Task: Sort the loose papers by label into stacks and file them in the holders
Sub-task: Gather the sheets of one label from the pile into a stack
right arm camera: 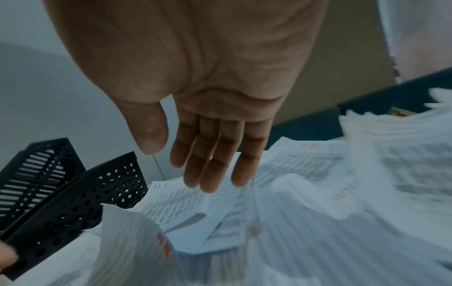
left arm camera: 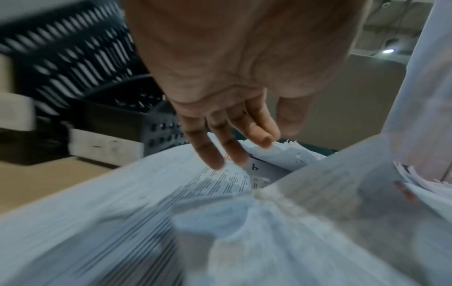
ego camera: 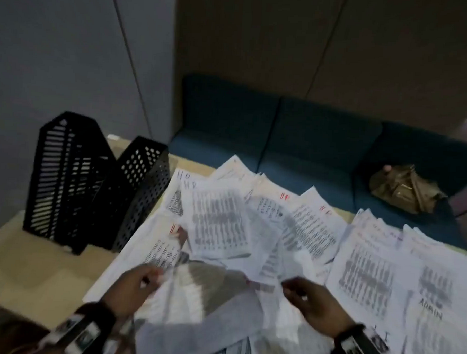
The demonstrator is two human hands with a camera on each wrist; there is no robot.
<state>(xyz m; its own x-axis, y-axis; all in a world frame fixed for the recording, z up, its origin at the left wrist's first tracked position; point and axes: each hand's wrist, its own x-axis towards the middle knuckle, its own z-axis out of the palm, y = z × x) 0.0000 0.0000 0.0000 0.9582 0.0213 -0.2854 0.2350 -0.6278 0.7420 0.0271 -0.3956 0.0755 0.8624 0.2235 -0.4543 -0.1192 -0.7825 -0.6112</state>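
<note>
Loose printed papers (ego camera: pixel 220 219) lie spread in overlapping heaps across the table, some marked in red and one labelled ADMIN (ego camera: pixel 430 292). A sheet marked H.R. (right arm camera: pixel 171 193) lies near the holders. Two black holders stand at the table's left: a slotted one (ego camera: pixel 63 180) and a perforated one (ego camera: pixel 141 189), both showing no paper inside. My left hand (ego camera: pixel 142 280) hovers over the near pile, and its straight fingers (left arm camera: pixel 212 154) touch a sheet. My right hand (ego camera: pixel 299 294) floats above the papers with straight fingers (right arm camera: pixel 210 174), holding nothing. All views are motion-blurred.
Bare wooden table (ego camera: pixel 30 261) shows in front of the holders at the left. A dark blue sofa (ego camera: pixel 308 142) runs behind the table, with an olive bag (ego camera: pixel 403 187) on it. A grey wall stands behind the holders.
</note>
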